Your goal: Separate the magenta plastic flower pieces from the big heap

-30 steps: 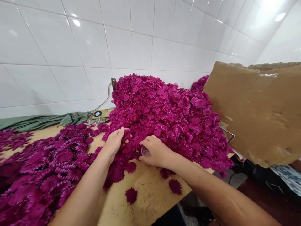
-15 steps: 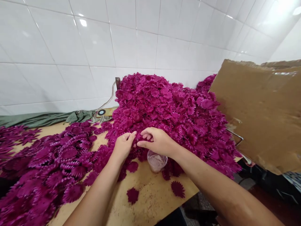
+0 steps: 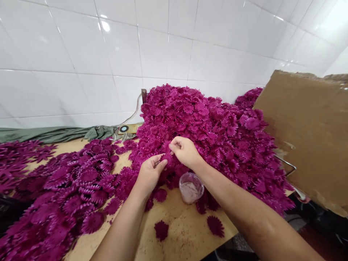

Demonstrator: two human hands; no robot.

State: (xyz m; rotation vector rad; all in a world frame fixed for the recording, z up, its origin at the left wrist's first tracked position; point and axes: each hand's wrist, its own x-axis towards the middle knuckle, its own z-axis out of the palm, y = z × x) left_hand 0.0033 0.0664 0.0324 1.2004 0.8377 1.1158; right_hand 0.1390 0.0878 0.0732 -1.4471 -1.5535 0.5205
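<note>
Off the small plastic cup (image 3: pixel 191 187), now uncovered on the table (image 3: pixel 179 224) at lower centre, the right hand (image 3: pixel 186 152) has risen to mid-frame, pinching a magenta fabric flower (image 3: pixel 166 148) at the pile's (image 3: pixel 217 130) front, while the left hand (image 3: pixel 149 174) grips it from below.

One cup (image 3: pixel 191 188), one cardboard sheet (image 3: pixel 307 137), flowers (image 3: pixel 217 130) uncountable.
</note>
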